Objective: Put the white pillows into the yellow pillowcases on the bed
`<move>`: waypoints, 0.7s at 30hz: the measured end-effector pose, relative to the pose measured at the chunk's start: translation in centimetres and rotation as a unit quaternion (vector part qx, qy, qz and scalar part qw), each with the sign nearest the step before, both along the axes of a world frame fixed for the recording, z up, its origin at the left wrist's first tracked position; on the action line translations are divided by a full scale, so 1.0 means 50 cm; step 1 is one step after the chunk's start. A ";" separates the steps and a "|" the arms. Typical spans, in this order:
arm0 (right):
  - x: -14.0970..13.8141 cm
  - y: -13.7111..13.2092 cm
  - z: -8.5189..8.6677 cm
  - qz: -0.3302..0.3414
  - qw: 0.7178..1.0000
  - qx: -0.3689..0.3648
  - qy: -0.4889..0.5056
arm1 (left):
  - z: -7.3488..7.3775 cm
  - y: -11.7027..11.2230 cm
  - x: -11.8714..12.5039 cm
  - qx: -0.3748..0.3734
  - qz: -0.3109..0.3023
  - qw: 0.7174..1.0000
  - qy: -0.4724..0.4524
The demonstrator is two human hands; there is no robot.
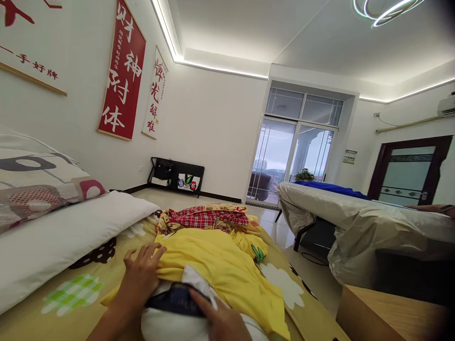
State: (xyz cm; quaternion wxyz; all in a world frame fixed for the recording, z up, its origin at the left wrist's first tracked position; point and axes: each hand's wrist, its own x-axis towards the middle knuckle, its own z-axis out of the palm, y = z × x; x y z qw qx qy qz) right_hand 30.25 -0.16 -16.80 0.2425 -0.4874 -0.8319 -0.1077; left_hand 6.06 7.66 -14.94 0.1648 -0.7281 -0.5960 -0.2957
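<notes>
My left hand (142,267) lies with its fingers apart and slightly bent on the edge of a yellow garment (216,258), which is spread over the bed. Just below it, a white garment with a dark blue band (176,299) lies bunched up in front of me. My right hand (224,318) grips this garment, one finger stretched over the dark band; the other fingers are hidden. The band is a little blurred, so its lettering cannot be read. A green leaf-like print shows on the yellow cloth's right side.
Beyond the yellow cloth lies a red checked cloth (209,218). A white pillow (88,227) and a patterned pillow (46,182) are on the left. At right stand a plastic-covered table (341,208) and a wooden box-like surface (398,312). Another person's arm (432,208) reaches in there.
</notes>
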 end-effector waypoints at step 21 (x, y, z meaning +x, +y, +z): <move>0.047 0.056 -0.064 -0.076 0.965 0.193 0.162 | -0.031 -0.046 0.073 0.083 -0.010 0.994 -0.065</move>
